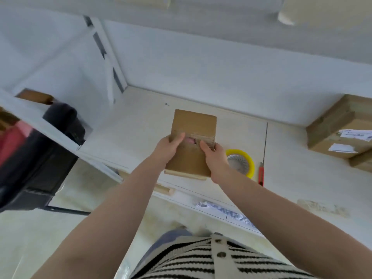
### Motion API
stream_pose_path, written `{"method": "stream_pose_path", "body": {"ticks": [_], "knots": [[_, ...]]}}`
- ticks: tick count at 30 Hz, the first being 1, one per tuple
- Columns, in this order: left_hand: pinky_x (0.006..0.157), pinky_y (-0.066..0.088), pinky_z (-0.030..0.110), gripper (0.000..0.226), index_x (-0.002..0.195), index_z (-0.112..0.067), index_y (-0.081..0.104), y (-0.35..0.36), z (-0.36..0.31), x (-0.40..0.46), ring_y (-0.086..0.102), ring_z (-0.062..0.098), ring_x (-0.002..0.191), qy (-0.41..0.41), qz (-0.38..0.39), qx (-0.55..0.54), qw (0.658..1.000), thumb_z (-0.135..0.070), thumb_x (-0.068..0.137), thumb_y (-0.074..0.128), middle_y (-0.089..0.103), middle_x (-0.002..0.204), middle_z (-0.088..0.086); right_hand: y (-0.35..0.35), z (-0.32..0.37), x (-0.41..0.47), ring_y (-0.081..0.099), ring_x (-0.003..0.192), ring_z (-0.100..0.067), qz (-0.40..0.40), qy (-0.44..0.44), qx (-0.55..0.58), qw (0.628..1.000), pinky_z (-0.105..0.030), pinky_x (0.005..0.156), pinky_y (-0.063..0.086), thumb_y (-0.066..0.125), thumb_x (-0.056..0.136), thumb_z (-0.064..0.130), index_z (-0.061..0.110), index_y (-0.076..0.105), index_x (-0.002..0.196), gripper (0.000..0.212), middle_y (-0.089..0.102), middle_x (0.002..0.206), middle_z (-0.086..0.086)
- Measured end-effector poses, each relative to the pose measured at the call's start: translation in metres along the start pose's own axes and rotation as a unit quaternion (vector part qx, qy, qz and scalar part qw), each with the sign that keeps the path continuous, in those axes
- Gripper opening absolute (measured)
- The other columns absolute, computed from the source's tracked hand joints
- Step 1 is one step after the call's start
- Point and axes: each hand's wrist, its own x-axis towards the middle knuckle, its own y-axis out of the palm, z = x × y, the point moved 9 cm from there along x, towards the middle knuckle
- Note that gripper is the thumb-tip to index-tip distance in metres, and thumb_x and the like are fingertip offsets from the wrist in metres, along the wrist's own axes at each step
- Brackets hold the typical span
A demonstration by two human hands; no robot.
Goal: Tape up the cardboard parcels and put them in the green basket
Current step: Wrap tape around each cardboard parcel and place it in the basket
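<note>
Parcel: small cardboard parcel [192, 143] held over the surface [285, 178], flaps not fully closed, something pink showing in the gap.
Left hand [171, 148]: fingers grip left edge, thumb on flap.
Right hand [213, 158]: fingers pinch right edge, likely squaring the seam for tape.
Tape roll [241, 164]: just right of the parcel; red cutter [261, 174] beside it.
Room: bare surface beyond the parcel; stacked boxes [340, 129] far right.
Green basket: not in view.

Bare table [145, 121] lies left of and beyond the held parcel [193, 141]. To its right, tape roll [241, 163], red utility knife [261, 174] and stacked boxes [338, 125] obstruct passage.
</note>
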Motion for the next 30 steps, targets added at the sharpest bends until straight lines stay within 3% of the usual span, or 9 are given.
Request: {"method": "stream_pose_path", "body": {"ticks": [6, 11, 14, 17, 20, 22, 25, 28, 30], "knots": [[0.093, 0.052, 0.042, 0.050, 0.132, -0.011, 0.058, -0.002, 0.018, 0.008, 0.061, 0.029, 0.107, 0.004, -0.032, 0.087, 0.996, -0.048, 0.099, 0.049, 0.063, 0.122, 0.010, 0.007, -0.030, 0.004, 0.057, 0.088, -0.018, 0.016, 0.033, -0.057, 0.998, -0.034, 0.075, 0.047, 0.055, 0.096, 0.044, 0.021, 0.050, 0.115, 0.031, 0.060, 0.101, 0.001], [0.067, 0.048, 0.026, 0.037, 0.116, -0.019, 0.064, -0.004, 0.025, 0.024, 0.061, 0.014, 0.087, -0.004, 0.001, 0.080, 0.997, -0.048, 0.100, 0.048, 0.065, 0.118, 0.006, -0.015, -0.005, 0.013, 0.059, 0.088, -0.013, -0.005, -0.070, -0.182, 0.981, -0.028, 0.071, 0.046, 0.057, 0.096, 0.038, 0.017, 0.058, 0.125, 0.036, 0.063, 0.104, 0.003], [0.089, 0.050, 0.029, 0.039, 0.104, -0.029, 0.076, 0.001, 0.017, 0.032, 0.061, 0.015, 0.103, 0.018, 0.059, 0.081, 0.995, -0.048, 0.103, 0.043, 0.063, 0.127, 0.000, -0.051, 0.001, 0.018, 0.059, 0.097, -0.020, -0.096, -0.117, -0.244, 0.958, -0.027, 0.078, 0.040, 0.061, 0.094, 0.029, 0.014, 0.062, 0.114, 0.025, 0.064, 0.107, -0.003], [0.107, 0.039, 0.034, 0.041, 0.096, -0.044, 0.077, 0.005, 0.007, 0.035, 0.054, 0.022, 0.119, 0.038, 0.084, 0.138, 0.986, -0.048, 0.104, 0.037, 0.057, 0.137, -0.002, -0.073, -0.021, 0.016, 0.061, 0.095, -0.025, -0.125, -0.056, -0.359, 0.923, -0.034, 0.078, 0.044, 0.064, 0.090, 0.040, 0.012, 0.061, 0.101, 0.030, 0.066, 0.099, -0.006], [0.100, 0.034, 0.030, 0.043, 0.088, -0.049, 0.076, 0.006, 0.003, 0.036, 0.050, 0.024, 0.122, 0.044, 0.089, 0.151, 0.984, -0.048, 0.104, 0.036, 0.054, 0.136, -0.002, -0.067, -0.036, 0.009, 0.065, 0.080, -0.026, -0.092, -0.047, -0.500, 0.860, -0.032, 0.069, 0.039, 0.065, 0.089, 0.046, 0.015, 0.056, 0.092, 0.033, 0.066, 0.082, -0.004], [0.096, 0.030, 0.028, 0.042, 0.099, -0.045, 0.076, 0.008, 0.004, 0.038, 0.047, 0.021, 0.122, 0.049, 0.103, 0.152, 0.982, -0.047, 0.105, 0.034, 0.053, 0.137, -0.002, -0.066, -0.032, 0.005, 0.064, 0.079, -0.029, -0.111, -0.070, -0.506, 0.852, -0.032, 0.062, 0.037, 0.064, 0.091, 0.037, 0.015, 0.055, 0.092, 0.024, 0.063, 0.080, -0.004], [0.099, 0.030, 0.027, 0.041, 0.121, -0.036, 0.070, 0.011, 0.006, 0.044, 0.047, 0.021, 0.123, 0.051, 0.110, 0.158, 0.980, -0.048, 0.105, 0.035, 0.049, 0.145, 0.002, -0.078, -0.004, -0.004, 0.057, 0.076, -0.028, -0.181, -0.101, -0.423, 0.882, -0.032, 0.059, 0.036, 0.059, 0.095, 0.026, 0.014, 0.060, 0.100, 0.013, 0.062, 0.084, -0.007], [0.118, 0.025, 0.039, 0.071, 0.158, -0.014, 0.017, 0.001, 0.004, 0.047, 0.025, 0.029, 0.148, 0.055, 0.043, 0.213, 0.975, -0.050, 0.101, 0.041, 0.020, 0.163, 0.013, -0.087, 0.039, -0.017, 0.051, 0.075, -0.026, -0.183, -0.165, -0.331, 0.911, -0.034, 0.066, 0.039, 0.060, 0.095, 0.022, 0.010, 0.063, 0.099, 0.013, 0.057, 0.080, -0.004], [0.121, 0.017, 0.038, 0.076, 0.158, -0.010, 0.009, -0.004, -0.028, 0.037, 0.015, 0.026, 0.151, 0.177, -0.004, 0.232, 0.956, -0.047, 0.101, 0.043, 0.014, 0.164, 0.013, -0.077, 0.072, -0.034, 0.048, 0.072, -0.020, -0.126, -0.233, -0.308, 0.914, -0.034, 0.068, 0.039, 0.063, 0.094, 0.019, 0.014, 0.065, 0.097, 0.006, 0.057, 0.075, 0.002]]}}
